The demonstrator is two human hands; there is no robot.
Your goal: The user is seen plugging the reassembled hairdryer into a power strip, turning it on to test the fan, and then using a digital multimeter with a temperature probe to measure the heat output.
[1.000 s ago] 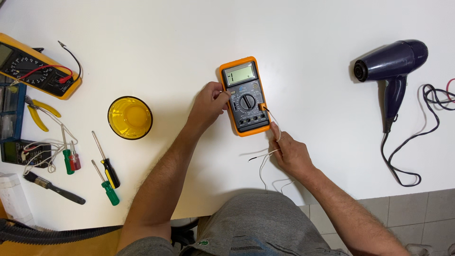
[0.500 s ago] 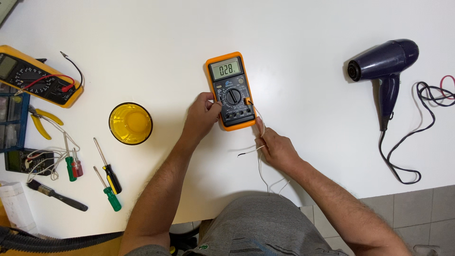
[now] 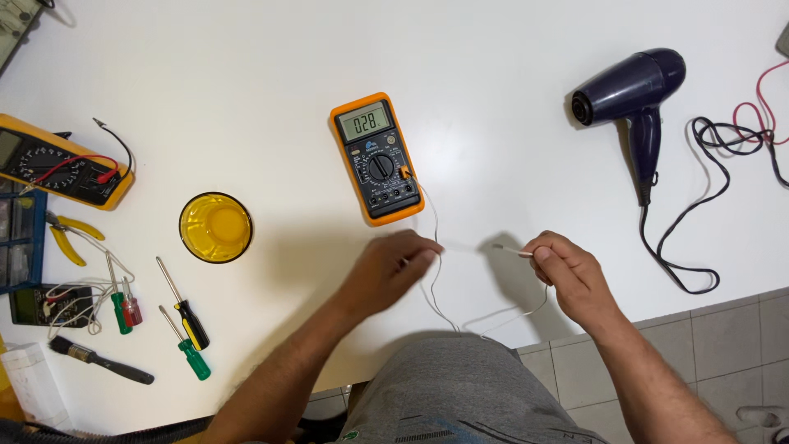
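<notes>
fingers point(image 3: 538, 253) of your right hand point(image 3: 571, 279) pinch the thin probe wire point(image 3: 431, 288) tip; left hand point(image 3: 390, 267) closes on it too, meter point(image 3: 376, 156) reading; next, hold that tip steady.

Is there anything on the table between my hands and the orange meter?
Nothing visible. Bare white table lies between the left hand, the right hand and the orange meter; only the thin white wire runs across that gap.

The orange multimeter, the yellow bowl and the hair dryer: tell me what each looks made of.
Orange multimeter: dark hard plastic body in an orange surround, probably rubber, with a matte look.
Yellow bowl: translucent plastic or glass, glossy; light shows through it.
Hair dryer: dark blue moulded plastic, smooth with a soft sheen along the barrel.
</notes>
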